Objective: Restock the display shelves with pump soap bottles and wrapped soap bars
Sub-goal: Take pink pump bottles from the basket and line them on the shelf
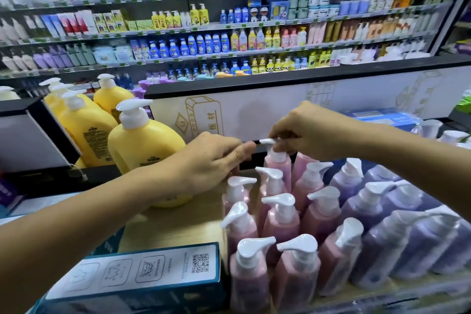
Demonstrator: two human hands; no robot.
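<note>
Several pink pump soap bottles (280,216) with white pumps stand in rows on the wooden display shelf (173,224). My right hand (305,130) pinches the white pump head of the rearmost pink bottle (279,163). My left hand (211,160) reaches in beside that bottle, its thumb stretched toward the pump; whether its fingers touch the bottle is hidden. Purple pump bottles (397,222) fill the shelf to the right. Large yellow pump bottles (142,145) stand to the left, the nearest just behind my left wrist.
A blue and white carton (142,273) lies at the shelf's front left. A white panel (254,115) backs the shelf. A dark display frame (35,135) stands far left. Stocked wall shelves (229,38) run across the background.
</note>
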